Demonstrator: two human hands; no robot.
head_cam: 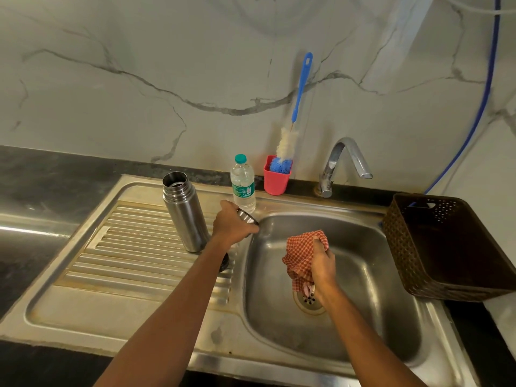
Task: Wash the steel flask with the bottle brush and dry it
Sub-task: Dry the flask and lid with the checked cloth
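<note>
The steel flask (184,212) stands upright and uncapped on the ribbed drainboard (134,247). Just right of it, my left hand (231,223) grips the flask's steel cup lid (247,216) at the basin's left rim. Over the sink basin (363,275), my right hand (324,265) holds a bunched red checked cloth (301,252). The blue-handled bottle brush (293,129) stands head-down in a red cup (276,180) against the wall. A dark round cap (224,262) lies on the drainboard, mostly hidden under my left forearm.
A clear plastic water bottle (243,184) with a teal cap stands behind my left hand. The tap (340,166) curves over the basin's back. A brown woven basket (444,247) sits at the right. A blue hose (485,88) runs down the wall.
</note>
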